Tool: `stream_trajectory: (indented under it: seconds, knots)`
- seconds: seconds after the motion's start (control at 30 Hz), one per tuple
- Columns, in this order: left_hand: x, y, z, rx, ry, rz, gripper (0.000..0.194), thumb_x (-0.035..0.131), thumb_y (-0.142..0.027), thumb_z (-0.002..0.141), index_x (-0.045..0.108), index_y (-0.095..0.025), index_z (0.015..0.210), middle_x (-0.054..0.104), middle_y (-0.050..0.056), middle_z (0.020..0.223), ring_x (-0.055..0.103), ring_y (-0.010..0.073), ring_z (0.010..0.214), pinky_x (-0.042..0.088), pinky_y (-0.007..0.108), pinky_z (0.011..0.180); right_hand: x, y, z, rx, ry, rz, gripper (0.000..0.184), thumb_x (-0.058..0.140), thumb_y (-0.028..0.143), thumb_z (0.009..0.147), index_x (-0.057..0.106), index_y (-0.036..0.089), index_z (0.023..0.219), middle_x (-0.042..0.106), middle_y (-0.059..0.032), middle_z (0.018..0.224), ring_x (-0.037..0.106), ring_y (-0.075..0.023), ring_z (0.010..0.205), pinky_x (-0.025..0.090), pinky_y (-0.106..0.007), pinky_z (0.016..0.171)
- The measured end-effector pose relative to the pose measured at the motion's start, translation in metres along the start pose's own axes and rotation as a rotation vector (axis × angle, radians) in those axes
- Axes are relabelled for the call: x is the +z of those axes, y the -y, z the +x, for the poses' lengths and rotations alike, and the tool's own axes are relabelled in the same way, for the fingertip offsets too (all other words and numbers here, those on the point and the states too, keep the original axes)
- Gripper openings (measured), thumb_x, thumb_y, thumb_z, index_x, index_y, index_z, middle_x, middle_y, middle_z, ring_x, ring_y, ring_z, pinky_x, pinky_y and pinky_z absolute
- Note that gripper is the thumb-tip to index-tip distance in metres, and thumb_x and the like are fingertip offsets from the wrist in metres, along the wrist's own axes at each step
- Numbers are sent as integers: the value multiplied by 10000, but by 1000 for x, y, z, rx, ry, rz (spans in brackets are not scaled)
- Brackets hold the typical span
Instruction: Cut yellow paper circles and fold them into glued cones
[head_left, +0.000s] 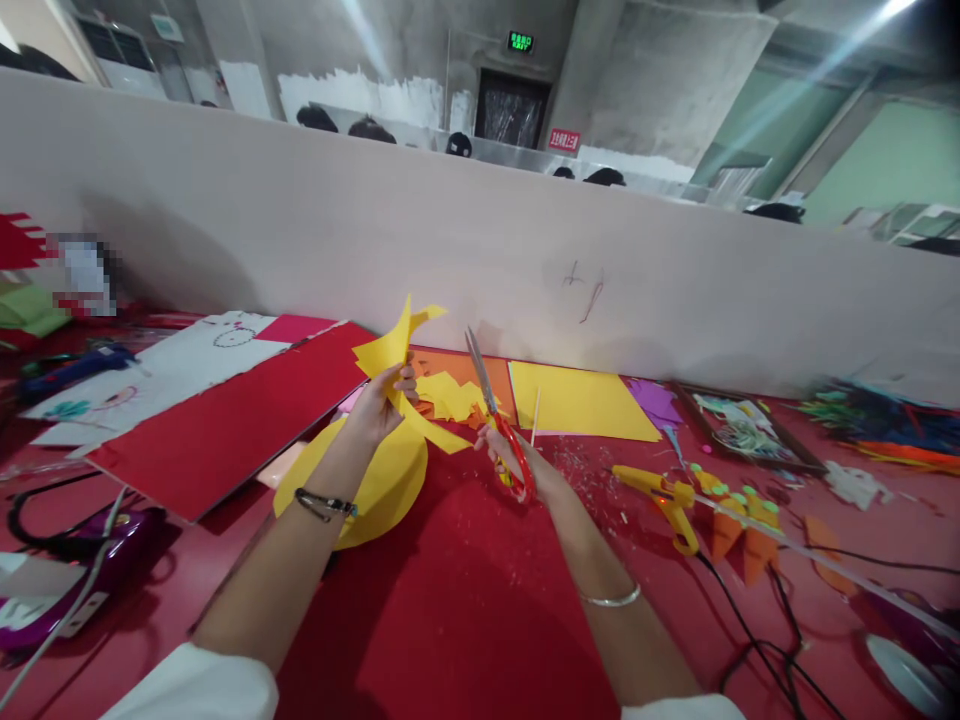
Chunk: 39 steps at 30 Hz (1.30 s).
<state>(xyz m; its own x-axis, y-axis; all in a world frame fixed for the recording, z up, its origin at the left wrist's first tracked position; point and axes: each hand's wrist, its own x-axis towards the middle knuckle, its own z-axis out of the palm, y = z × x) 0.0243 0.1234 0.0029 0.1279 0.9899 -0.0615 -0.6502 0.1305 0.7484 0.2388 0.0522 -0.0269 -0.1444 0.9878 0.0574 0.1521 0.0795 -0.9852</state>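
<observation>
One pale partition (337, 210): it stands across the back; some heads show behind it.
Red table (645, 640): it lies before the partition; many craft materials are on it.
Red board (247, 420): at the left side; it lies slanting, partly over white sheets (180, 365).
Yellow round sheet (390, 490): on the table, partly under the left forearm in this view.
Yellow rectangular sheet (585, 400): near the partition; beside an orange sheet (493, 376).
Yellow cut paper (390, 350): raised in the left hand; it is curved, and its lower end is near the right hand.
Red-handled scissors (482, 372): in the right hand; the blades point up and away.
Yellow glue gun (667, 495): on the table, right of the scissors.
Left hand (386, 400): grasping the yellow cut paper.
Right hand (502, 450): closed around the scissors' handles.
</observation>
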Motion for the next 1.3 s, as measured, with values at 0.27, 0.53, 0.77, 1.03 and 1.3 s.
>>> stream_trajectory:
  seconds: [0.27,0.53,0.77,1.03,1.3]
  knots:
    - [9,17,13,65,6,27,113,581,-254,785,516,-166,759,358,-103,524,276,-19,326,296,98,363,-9,5,-6,-39,94,-467,641,761,408,531,490,192,1071,565,-89,1001,535,-255,917,405,-408,801]
    - [7,32,16,162,-17,305,305,691,-359,653,448,-176,683,487,-71,543,414,35,366,343,174,381,1,-2,3,-36,87,-324,458,718,413,578,494,218,926,506,32,711,520,-164,656,437,-319,632]
    - [0,26,12,190,33,577,278,629,-395,703,484,-159,685,536,-36,548,460,62,379,328,190,385,7,-5,14,65,124,-61,390,663,468,656,499,212,900,551,-8,815,572,-162,765,481,-307,660]
    - [0,11,16,127,118,759,293,573,-416,734,484,-151,650,509,-36,488,467,75,384,323,190,401,7,-14,24,79,168,-75,459,451,618,760,572,178,808,502,27,556,486,-101,522,411,-242,533]
    - [-2,4,16,71,170,851,298,522,-416,771,495,-146,647,511,-26,479,465,79,388,314,186,393,10,-26,27,91,129,7,463,438,649,748,533,197,786,521,25,573,456,-82,482,374,-203,462]
